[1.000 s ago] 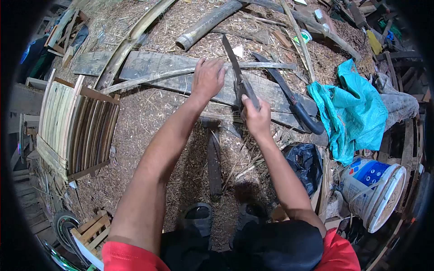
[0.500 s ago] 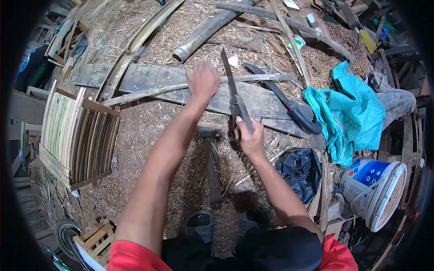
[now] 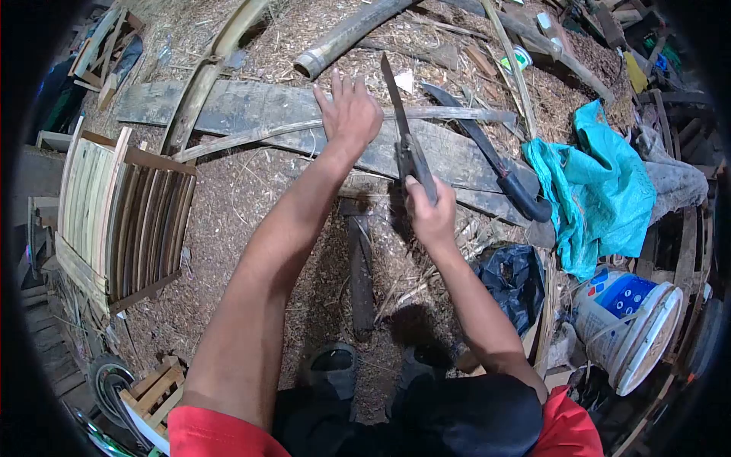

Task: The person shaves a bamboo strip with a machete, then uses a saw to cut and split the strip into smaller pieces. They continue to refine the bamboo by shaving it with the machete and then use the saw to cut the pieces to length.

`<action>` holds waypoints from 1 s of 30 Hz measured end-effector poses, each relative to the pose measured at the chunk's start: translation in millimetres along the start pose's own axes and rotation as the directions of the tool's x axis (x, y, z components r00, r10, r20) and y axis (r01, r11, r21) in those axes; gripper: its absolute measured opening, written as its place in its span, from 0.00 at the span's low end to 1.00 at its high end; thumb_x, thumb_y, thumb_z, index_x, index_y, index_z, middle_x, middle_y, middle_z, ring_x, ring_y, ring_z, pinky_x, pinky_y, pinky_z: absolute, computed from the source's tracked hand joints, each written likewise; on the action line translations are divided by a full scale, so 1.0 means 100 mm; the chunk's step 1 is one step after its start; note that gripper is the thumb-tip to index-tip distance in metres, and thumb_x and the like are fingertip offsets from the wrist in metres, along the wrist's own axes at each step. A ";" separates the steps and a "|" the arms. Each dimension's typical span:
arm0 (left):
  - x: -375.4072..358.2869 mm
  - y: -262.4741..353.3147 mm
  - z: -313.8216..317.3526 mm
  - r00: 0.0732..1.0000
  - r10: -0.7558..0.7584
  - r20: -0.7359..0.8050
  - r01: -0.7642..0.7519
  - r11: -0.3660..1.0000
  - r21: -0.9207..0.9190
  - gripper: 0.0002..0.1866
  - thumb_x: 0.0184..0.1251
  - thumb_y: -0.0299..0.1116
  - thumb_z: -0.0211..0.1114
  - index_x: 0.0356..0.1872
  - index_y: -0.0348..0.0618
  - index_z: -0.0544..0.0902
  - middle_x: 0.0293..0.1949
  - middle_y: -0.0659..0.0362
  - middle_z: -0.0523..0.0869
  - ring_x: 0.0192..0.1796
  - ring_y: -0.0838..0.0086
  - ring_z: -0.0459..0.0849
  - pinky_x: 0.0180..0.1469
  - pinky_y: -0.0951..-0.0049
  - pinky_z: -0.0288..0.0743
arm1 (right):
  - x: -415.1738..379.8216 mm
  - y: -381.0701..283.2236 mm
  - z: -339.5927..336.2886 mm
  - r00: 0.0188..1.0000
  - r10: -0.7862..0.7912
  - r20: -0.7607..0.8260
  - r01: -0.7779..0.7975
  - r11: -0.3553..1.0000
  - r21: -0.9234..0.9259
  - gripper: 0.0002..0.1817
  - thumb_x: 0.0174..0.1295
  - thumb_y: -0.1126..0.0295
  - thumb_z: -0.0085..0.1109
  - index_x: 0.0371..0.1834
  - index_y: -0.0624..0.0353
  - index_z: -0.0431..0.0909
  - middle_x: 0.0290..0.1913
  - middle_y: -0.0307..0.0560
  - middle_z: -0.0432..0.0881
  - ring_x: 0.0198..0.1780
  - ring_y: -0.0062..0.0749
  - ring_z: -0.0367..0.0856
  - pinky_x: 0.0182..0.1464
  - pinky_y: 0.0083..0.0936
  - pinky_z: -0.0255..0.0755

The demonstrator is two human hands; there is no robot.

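My right hand (image 3: 432, 209) is wrapped round the handle of a saw (image 3: 396, 91), whose narrow dark blade points away from me. The blade crosses over a long split bamboo strip (image 3: 449, 113). To the left of the blade, my left hand (image 3: 352, 114) lies palm down on the strip, fingers stretched forward. Beneath the strip is a weathered grey plank (image 3: 251, 103) on the ground. A machete (image 3: 476, 141) with a curved black handle rests across the plank, right of the saw. Below my hands, a hammer (image 3: 360, 270) lies between my feet and the plank.
A slatted wooden piece (image 3: 126, 221) stands at left. A bamboo pole (image 3: 354, 38) and a split bamboo length (image 3: 190, 107) lie beyond the plank. On the right are a teal sheet (image 3: 601, 190), a black plastic bag (image 3: 512, 286) and a white bucket (image 3: 624, 327). Wood shavings cover the ground.
The view has tilted slightly, so the plank, strip and tools sit higher in it. My left hand stays on the strip and my right hand keeps its grip on the saw.
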State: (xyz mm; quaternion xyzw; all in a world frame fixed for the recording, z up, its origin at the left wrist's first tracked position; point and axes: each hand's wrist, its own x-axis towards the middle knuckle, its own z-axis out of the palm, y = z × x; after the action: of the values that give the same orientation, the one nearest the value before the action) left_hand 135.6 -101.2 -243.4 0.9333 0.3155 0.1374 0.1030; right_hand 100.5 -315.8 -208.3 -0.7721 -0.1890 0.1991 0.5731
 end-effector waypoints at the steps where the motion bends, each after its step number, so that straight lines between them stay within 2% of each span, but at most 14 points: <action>1: -0.02 0.01 0.04 1.000 0.002 -0.014 -0.002 1.000 -0.001 0.28 0.69 0.38 0.48 0.67 0.36 0.71 0.70 0.44 0.69 0.79 0.53 0.54 0.76 0.36 0.36 | 0.00 -0.01 0.00 1.000 -0.023 -0.007 0.023 0.999 -0.037 0.17 0.67 0.62 0.58 0.24 0.63 0.73 0.17 0.39 0.68 0.22 0.23 0.65 0.27 0.30 0.60; 3: 0.02 -0.02 0.08 0.998 0.003 -0.064 -0.003 1.000 0.001 0.28 0.69 0.38 0.48 0.67 0.36 0.71 0.70 0.44 0.70 0.79 0.53 0.54 0.76 0.36 0.37 | -0.42 0.15 -0.02 0.997 -0.047 -0.064 0.042 0.995 -0.085 0.17 0.66 0.62 0.59 0.25 0.63 0.76 0.17 0.38 0.69 0.22 0.22 0.67 0.26 0.28 0.60; 4: 0.02 -0.01 0.04 0.999 -0.003 -0.043 0.002 1.000 -0.010 0.28 0.69 0.38 0.48 0.67 0.35 0.71 0.69 0.44 0.71 0.79 0.53 0.54 0.75 0.36 0.37 | -0.61 0.14 -0.06 0.999 -0.032 -0.044 0.030 0.999 -0.030 0.16 0.66 0.60 0.60 0.27 0.63 0.78 0.17 0.37 0.69 0.22 0.21 0.68 0.26 0.25 0.60; 7: 0.02 0.00 0.06 0.998 -0.016 -0.059 0.015 1.000 -0.009 0.26 0.70 0.37 0.47 0.66 0.37 0.72 0.70 0.44 0.70 0.78 0.51 0.55 0.76 0.34 0.36 | -0.55 0.11 -0.12 0.998 0.056 0.014 -0.057 0.995 0.079 0.18 0.67 0.61 0.58 0.23 0.61 0.74 0.16 0.35 0.66 0.22 0.20 0.66 0.25 0.25 0.59; 8: 0.01 -0.01 0.08 0.998 -0.003 -0.061 0.002 1.000 -0.004 0.26 0.70 0.37 0.46 0.66 0.36 0.72 0.70 0.44 0.70 0.78 0.51 0.55 0.76 0.34 0.36 | -0.41 0.10 -0.09 0.998 -0.059 0.007 0.059 0.998 -0.037 0.18 0.67 0.62 0.57 0.21 0.60 0.71 0.16 0.35 0.65 0.22 0.21 0.63 0.25 0.27 0.57; 9: 0.00 0.00 0.05 1.000 -0.004 -0.025 0.005 1.000 0.017 0.26 0.70 0.37 0.46 0.66 0.36 0.72 0.70 0.44 0.70 0.78 0.51 0.55 0.76 0.34 0.37 | -0.25 0.11 -0.04 1.000 -0.003 0.003 0.003 0.999 0.032 0.18 0.68 0.63 0.56 0.21 0.60 0.70 0.16 0.36 0.65 0.22 0.21 0.62 0.25 0.28 0.56; 11: 0.03 0.02 -0.04 0.999 -0.007 0.032 0.005 0.998 0.060 0.26 0.71 0.36 0.46 0.65 0.36 0.72 0.70 0.44 0.70 0.78 0.51 0.55 0.76 0.35 0.37 | -0.07 0.05 0.01 1.000 -0.011 -0.022 0.011 1.000 0.009 0.17 0.68 0.63 0.57 0.21 0.59 0.71 0.17 0.34 0.65 0.22 0.20 0.62 0.25 0.27 0.56; 14: -0.01 -0.01 0.10 0.998 0.004 -0.057 -0.004 1.000 -0.014 0.25 0.70 0.37 0.47 0.64 0.36 0.74 0.69 0.44 0.70 0.78 0.53 0.55 0.75 0.36 0.37 | -0.42 0.04 -0.09 0.999 0.004 -0.037 -0.002 0.998 0.061 0.15 0.68 0.63 0.57 0.24 0.59 0.74 0.17 0.31 0.66 0.23 0.18 0.64 0.26 0.25 0.57; 15: 0.02 -0.03 0.11 0.996 0.008 -0.093 -0.010 1.000 -0.017 0.26 0.69 0.38 0.47 0.64 0.36 0.74 0.69 0.44 0.70 0.78 0.54 0.56 0.76 0.36 0.37 | -0.62 0.15 -0.12 1.000 0.018 0.017 -0.019 0.999 0.030 0.13 0.68 0.64 0.57 0.27 0.58 0.76 0.18 0.30 0.67 0.24 0.16 0.65 0.26 0.25 0.57; 17: 0.03 -0.02 0.02 1.000 -0.021 -0.023 0.021 1.000 0.008 0.25 0.69 0.38 0.48 0.64 0.36 0.74 0.70 0.45 0.70 0.78 0.54 0.55 0.76 0.37 0.37 | -0.70 0.15 -0.13 0.992 0.124 0.008 -0.123 0.977 0.173 0.12 0.67 0.65 0.57 0.28 0.60 0.77 0.18 0.31 0.67 0.24 0.16 0.66 0.26 0.25 0.57; 21: -0.01 -0.01 0.07 0.999 -0.002 -0.047 0.003 1.000 0.010 0.25 0.70 0.38 0.47 0.64 0.36 0.74 0.69 0.45 0.71 0.78 0.53 0.56 0.75 0.36 0.39 | -0.07 0.06 -0.03 0.999 -0.010 -0.048 0.013 0.999 0.050 0.15 0.65 0.66 0.57 0.22 0.63 0.71 0.17 0.32 0.66 0.23 0.19 0.62 0.26 0.27 0.57; 24: 0.02 0.00 0.03 1.000 -0.014 -0.018 0.014 1.000 0.004 0.25 0.72 0.39 0.45 0.65 0.38 0.73 0.70 0.46 0.70 0.79 0.52 0.54 0.76 0.36 0.37 | 0.06 0.12 0.03 0.999 0.024 -0.026 -0.021 0.994 0.111 0.15 0.64 0.67 0.57 0.22 0.63 0.71 0.17 0.33 0.66 0.23 0.19 0.62 0.26 0.28 0.57; 27: 0.14 0.03 -0.02 0.985 -0.164 0.060 0.173 0.964 -0.203 0.25 0.70 0.39 0.49 0.63 0.36 0.74 0.69 0.45 0.71 0.78 0.53 0.56 0.75 0.37 0.39 | 0.06 0.05 0.04 0.999 0.033 -0.030 -0.028 0.987 0.159 0.15 0.65 0.67 0.57 0.22 0.63 0.72 0.17 0.34 0.67 0.22 0.20 0.63 0.26 0.28 0.58; 30: 0.06 0.06 0.05 0.985 -0.097 -0.145 0.088 0.994 -0.066 0.25 0.70 0.39 0.49 0.64 0.36 0.74 0.71 0.45 0.69 0.78 0.54 0.55 0.76 0.38 0.38 | 0.08 0.04 0.05 1.000 0.001 -0.020 0.001 0.996 0.094 0.14 0.65 0.66 0.57 0.24 0.63 0.74 0.17 0.35 0.68 0.22 0.21 0.65 0.26 0.27 0.60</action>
State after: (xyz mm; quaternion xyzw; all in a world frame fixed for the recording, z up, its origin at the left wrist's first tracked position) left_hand 145.3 -102.6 -245.6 0.9014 0.3609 0.2106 0.1131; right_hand 104.8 -309.0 -213.8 -0.7462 -0.1736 0.2001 0.6107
